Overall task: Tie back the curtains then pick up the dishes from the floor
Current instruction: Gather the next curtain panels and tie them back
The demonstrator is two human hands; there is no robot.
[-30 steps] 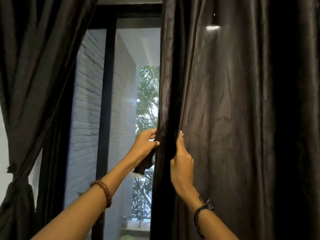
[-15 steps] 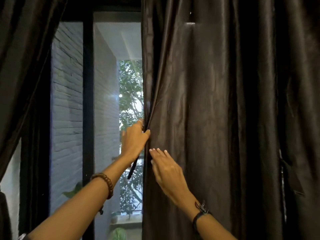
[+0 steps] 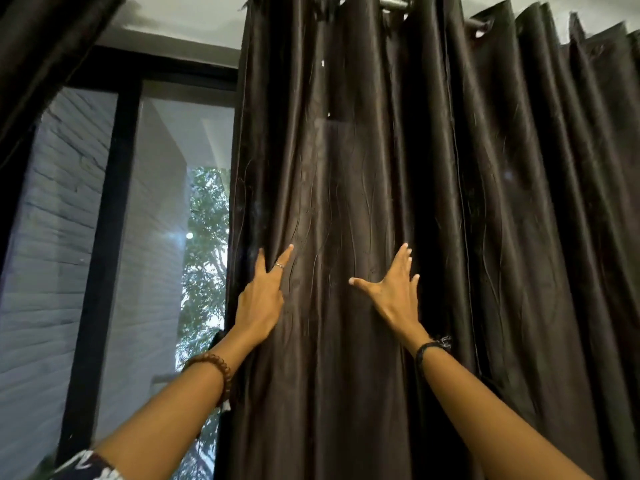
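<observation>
A dark brown satin curtain (image 3: 467, 202) hangs in folds from a metal rod (image 3: 393, 1) and fills the middle and right of the view. My left hand (image 3: 261, 296) lies flat on the curtain near its left edge, fingers straight and spread. My right hand (image 3: 394, 292) presses flat on the fabric further right, fingers straight, thumb out to the left. Neither hand grips the cloth. A second dark curtain (image 3: 45, 46) hangs at the upper left. No dishes or floor are in view.
Left of the curtain is a glass window with a black frame (image 3: 107, 237). A grey brick wall (image 3: 52, 237) and green trees (image 3: 204, 237) show outside. The ceiling (image 3: 180, 19) is visible above.
The view tilted up to show the curtain rod. My left hand let go of the curtain's edge. Both hands moved right and spread flat on the fabric.
</observation>
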